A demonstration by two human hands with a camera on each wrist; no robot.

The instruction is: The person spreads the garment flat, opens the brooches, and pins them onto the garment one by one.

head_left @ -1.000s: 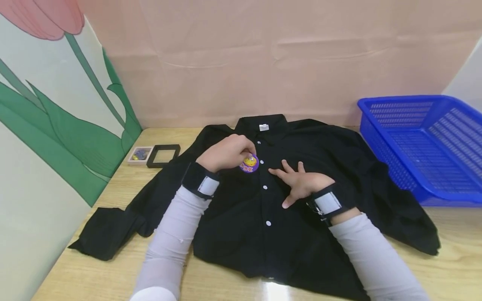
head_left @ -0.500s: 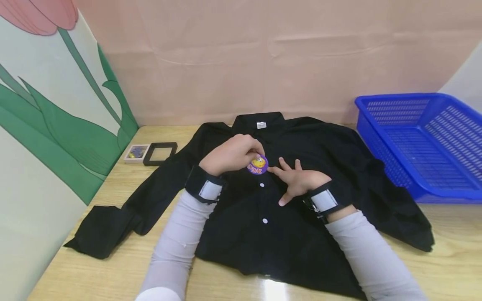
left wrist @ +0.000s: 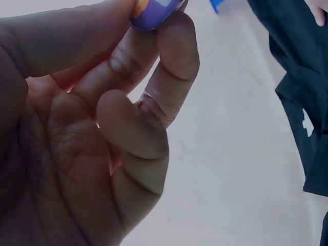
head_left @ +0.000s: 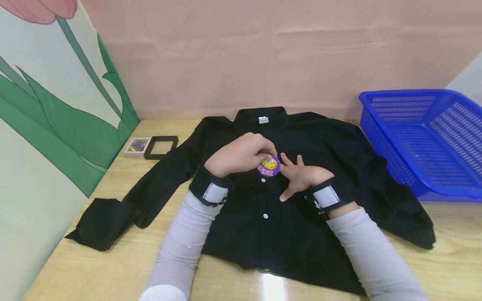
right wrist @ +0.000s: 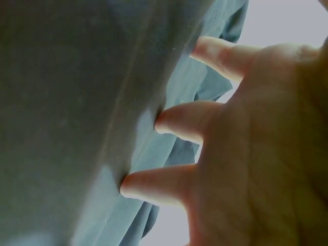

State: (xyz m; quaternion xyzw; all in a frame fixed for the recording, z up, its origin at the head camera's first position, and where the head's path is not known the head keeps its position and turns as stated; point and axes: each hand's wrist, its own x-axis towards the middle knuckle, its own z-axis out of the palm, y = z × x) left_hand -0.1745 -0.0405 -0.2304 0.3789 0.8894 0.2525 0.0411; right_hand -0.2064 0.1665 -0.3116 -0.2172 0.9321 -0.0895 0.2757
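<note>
A black button-up shirt [head_left: 233, 225] lies spread on the wooden table, collar at the far side. Above its chest my left hand [head_left: 242, 155] pinches a round purple badge [head_left: 269, 166] with a yellow cartoon figure and lettering. In the left wrist view only the edge of the badge [left wrist: 154, 15] shows, between thumb and curled fingers. My right hand [head_left: 305, 177] is spread beside the badge, fingertips on the shirt. The right wrist view shows the fingers [right wrist: 179, 120] of that hand straight, their tips touching the dark cloth [right wrist: 66, 102].
A blue plastic basket [head_left: 408, 167] stands at the right. At the back left lie a black square frame [head_left: 148, 153] and a small pale box [head_left: 130, 153] with something grey and yellow inside. A pink cloth backdrop [head_left: 241, 58] hangs behind the table.
My left hand has moved right with the badge, from left of the button row to just beside the right hand. The right hand stays spread on the shirt.
</note>
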